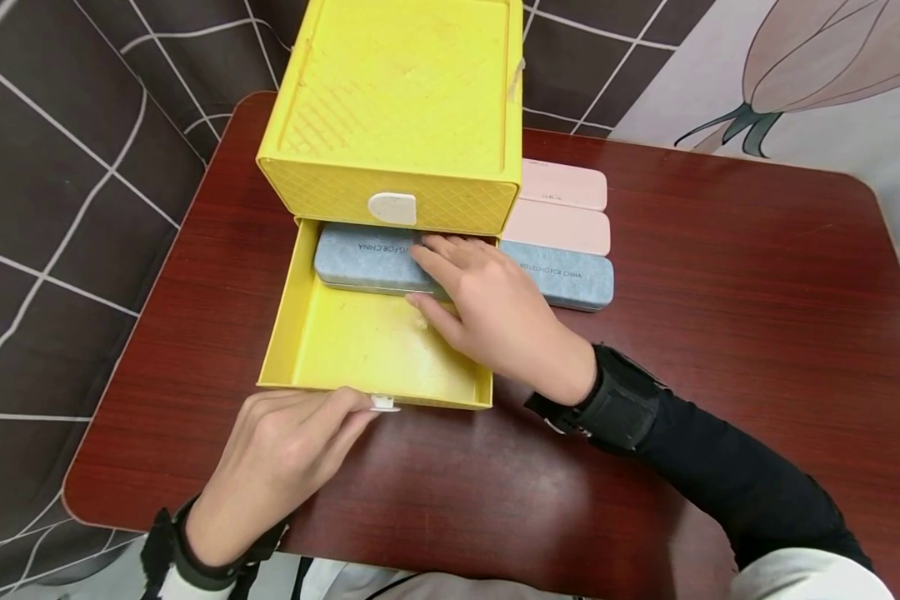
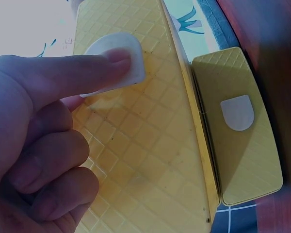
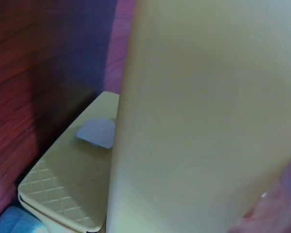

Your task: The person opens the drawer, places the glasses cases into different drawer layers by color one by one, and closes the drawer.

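Note:
A yellow drawer [image 1: 281, 333] is pulled out of a yellow cabinet [image 1: 412, 92]. My left hand [image 1: 285, 437] pinches the white handle tab [image 1: 384, 404] on its front. In the left wrist view the thumb lies flat on that tab [image 2: 136, 65]. A blue oblong case [image 1: 367, 258] with printed lettering lies across the back of the drawer. My right hand [image 1: 495, 304] holds this case near its right end, fingers over the top and thumb at the front edge. The fingertips' far side is partly hidden. In the right wrist view the drawer's side [image 3: 203, 116] blocks most of the hand.
Right of the cabinet, two pink cases [image 1: 562, 185] and another blue case [image 1: 570, 271] lie on the dark red table [image 1: 720, 350]. Below the pulled-out drawer is a lower drawer [image 2: 237, 155], pushed in. Dark tiled covering [image 1: 37, 208] borders the table's left.

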{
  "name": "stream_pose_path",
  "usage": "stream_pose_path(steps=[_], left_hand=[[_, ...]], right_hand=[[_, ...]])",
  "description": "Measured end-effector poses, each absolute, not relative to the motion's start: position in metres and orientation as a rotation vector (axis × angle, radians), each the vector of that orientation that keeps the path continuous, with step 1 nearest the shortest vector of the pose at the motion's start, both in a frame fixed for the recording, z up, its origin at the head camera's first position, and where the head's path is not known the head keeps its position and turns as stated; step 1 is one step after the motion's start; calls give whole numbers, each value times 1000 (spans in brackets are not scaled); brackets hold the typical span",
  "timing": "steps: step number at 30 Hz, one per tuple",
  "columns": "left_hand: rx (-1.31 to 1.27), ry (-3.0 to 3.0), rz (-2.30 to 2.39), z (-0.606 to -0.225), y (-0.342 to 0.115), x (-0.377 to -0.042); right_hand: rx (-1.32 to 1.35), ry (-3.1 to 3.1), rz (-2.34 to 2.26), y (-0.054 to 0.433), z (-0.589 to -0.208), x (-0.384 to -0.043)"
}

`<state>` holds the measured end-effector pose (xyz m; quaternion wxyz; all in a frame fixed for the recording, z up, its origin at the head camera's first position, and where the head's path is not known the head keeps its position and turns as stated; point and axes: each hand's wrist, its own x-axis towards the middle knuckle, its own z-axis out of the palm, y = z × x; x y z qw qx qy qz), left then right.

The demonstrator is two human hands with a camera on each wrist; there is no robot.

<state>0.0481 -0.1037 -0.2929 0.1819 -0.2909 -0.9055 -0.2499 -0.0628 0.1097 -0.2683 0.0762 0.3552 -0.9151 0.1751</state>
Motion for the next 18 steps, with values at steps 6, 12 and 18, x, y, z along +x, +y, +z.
stream_pose_path(steps=[6, 12, 18], left_hand=[[-835, -2497, -704, -293, -103, 47], [-835, -2472, -698, -294, -103, 46], [-839, -2503, -712, -293, -103, 47]], right_hand=[[1054, -2503, 665, 120, -270, -54], [1026, -2382, 773, 130, -271, -50], [995, -2305, 838, 137, -272, -48]])
